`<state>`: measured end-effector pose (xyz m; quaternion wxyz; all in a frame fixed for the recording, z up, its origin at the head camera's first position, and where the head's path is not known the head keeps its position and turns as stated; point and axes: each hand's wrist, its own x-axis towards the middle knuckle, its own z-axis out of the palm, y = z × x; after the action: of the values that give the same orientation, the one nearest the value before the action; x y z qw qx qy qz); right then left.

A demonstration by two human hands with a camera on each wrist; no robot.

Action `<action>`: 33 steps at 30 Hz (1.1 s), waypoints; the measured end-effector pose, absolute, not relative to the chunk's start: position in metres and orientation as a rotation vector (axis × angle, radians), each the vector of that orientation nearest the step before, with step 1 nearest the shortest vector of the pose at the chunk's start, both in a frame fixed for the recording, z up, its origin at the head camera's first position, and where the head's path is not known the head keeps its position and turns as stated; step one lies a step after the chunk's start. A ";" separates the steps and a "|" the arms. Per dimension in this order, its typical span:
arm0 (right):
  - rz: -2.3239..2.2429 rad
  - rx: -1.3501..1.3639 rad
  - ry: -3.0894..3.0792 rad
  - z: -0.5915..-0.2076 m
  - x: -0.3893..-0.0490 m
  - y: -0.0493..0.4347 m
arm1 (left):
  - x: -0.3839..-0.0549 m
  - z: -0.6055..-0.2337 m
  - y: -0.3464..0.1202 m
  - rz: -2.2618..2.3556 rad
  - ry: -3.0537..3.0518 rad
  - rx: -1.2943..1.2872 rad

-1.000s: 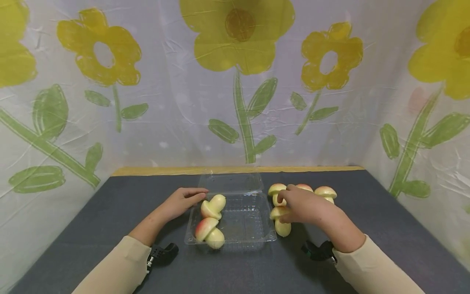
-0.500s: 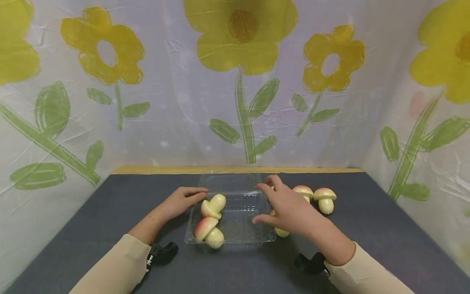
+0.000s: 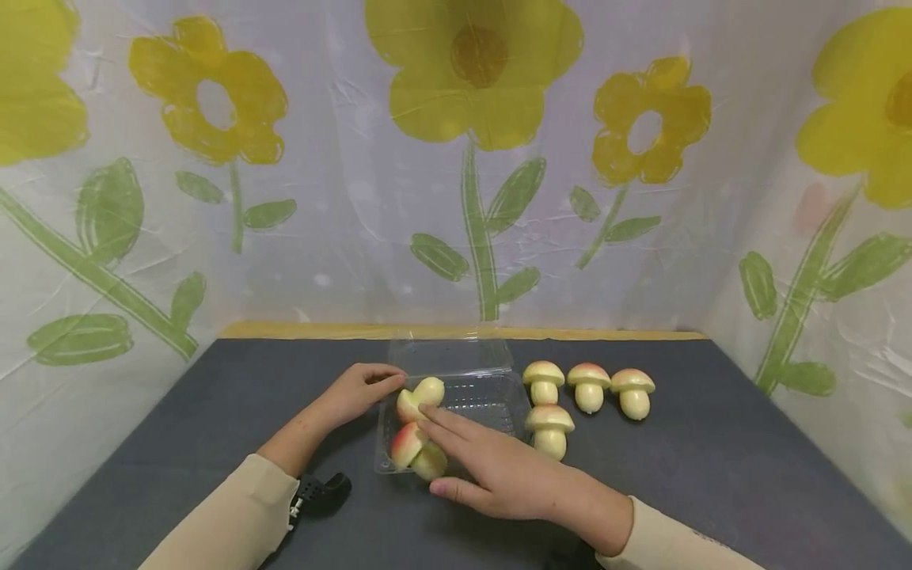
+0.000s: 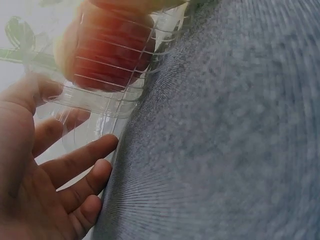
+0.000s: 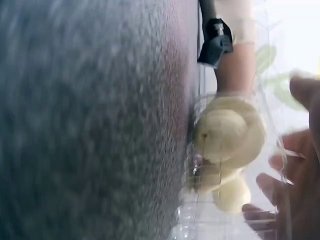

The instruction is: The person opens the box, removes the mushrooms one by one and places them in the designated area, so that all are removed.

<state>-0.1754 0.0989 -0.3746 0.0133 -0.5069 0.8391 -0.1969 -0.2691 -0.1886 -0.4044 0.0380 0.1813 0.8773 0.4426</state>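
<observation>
A clear plastic clamshell box (image 3: pixel 492 396) lies open on the dark tabletop, its lid (image 3: pixel 449 356) folded back. Two cream mushroom-shaped pieces with red-tinged caps lie in its left side: a rear one (image 3: pixel 431 389) and a front one (image 3: pixel 408 445). My left hand (image 3: pixel 359 393) rests with relaxed fingers at the box's left rear; in the left wrist view its fingertips (image 4: pixel 107 144) lie close to the clear wall. My right hand (image 3: pixel 499 467) reaches across the box, fingers straight, fingertips beside the two pieces and partly covering the front one. Nothing shows in its grasp.
To the right of the box stand several more mushroom-shaped pieces: three in a rear row, including a middle one (image 3: pixel 589 388), and one nearer (image 3: pixel 549 432). A flowered cloth (image 3: pixel 342 237) hangs behind and on both sides of the table (image 3: pixel 684 483).
My right hand has left the mushroom-shaped pieces on the right and moved leftward over the box to the two inside. My left hand has stayed at the box's side.
</observation>
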 end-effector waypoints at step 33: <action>-0.508 -1.448 2.777 -0.376 -0.175 0.102 | -0.269 -0.405 -0.187 1.363 2.707 0.554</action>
<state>-0.1754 0.1017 -0.3756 -0.0156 -0.4564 0.8751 -0.1602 -0.2687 -0.1867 -0.4051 0.0301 0.1797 0.8782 0.4422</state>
